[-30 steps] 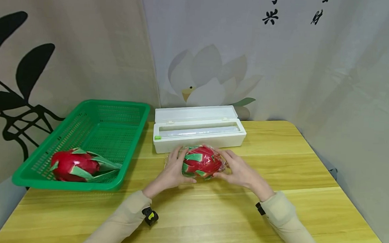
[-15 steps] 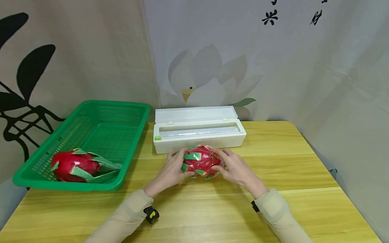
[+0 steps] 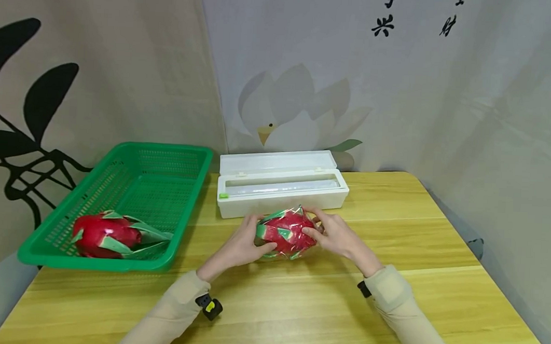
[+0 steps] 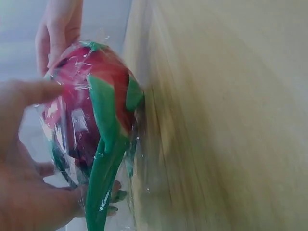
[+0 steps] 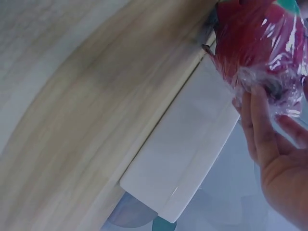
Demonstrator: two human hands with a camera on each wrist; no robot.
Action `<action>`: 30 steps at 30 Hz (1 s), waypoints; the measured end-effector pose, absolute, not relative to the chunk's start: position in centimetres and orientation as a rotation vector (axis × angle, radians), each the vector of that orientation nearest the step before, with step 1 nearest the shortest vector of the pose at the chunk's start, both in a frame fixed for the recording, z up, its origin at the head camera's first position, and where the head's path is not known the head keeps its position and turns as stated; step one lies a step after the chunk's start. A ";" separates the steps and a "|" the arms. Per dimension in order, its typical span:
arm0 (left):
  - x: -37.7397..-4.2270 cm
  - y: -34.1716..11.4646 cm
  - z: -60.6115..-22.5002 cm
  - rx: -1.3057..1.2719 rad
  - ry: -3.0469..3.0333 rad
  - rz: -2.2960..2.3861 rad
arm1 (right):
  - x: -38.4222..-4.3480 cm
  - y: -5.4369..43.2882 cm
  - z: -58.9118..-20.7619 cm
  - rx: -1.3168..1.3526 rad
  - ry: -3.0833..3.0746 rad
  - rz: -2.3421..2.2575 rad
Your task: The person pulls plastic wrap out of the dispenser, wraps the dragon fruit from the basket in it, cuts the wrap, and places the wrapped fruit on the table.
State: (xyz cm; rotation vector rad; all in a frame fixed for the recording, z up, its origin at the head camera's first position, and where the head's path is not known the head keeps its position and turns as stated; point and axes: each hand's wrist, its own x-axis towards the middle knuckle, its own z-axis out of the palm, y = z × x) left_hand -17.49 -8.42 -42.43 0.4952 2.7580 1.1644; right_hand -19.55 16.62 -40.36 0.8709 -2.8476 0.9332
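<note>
A red dragon fruit (image 3: 287, 234) with green scales, wrapped in shiny clear film, is held between both hands over the middle of the table. My left hand (image 3: 241, 245) grips its left end, thumb in front and fingers behind; in the left wrist view its long green leaf tips (image 4: 107, 144) show under the film. At the other end my right hand (image 3: 338, 237) pinches the film, with the thumb on the near side. Bunched, crinkled film (image 5: 269, 86) lies against the right fingertips in the right wrist view.
Just behind the hands stands a white cling film box (image 3: 283, 197), its lid raised and a film roll inside. On the left, a green basket (image 3: 195, 188) holds another dragon fruit (image 3: 106, 234). A curtain (image 3: 401, 95) hangs behind the wooden table (image 3: 286, 318).
The wrapped dragon fruit has turned in the hands, so different scales face up. My left hand has shifted slightly down and left; the right fingers have moved along the fruit's right end.
</note>
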 end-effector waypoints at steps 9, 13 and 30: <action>-17.7 -8.6 -43.2 0.508 2.694 1.110 | -19.2 16.3 -40.2 0.794 -2.833 0.816; -17.9 -8.6 -43.6 0.490 2.706 1.124 | -18.9 16.0 -40.0 0.762 -2.849 0.762; -17.8 -9.1 -44.2 0.504 2.739 1.080 | -18.8 15.6 -40.3 0.784 -2.806 0.803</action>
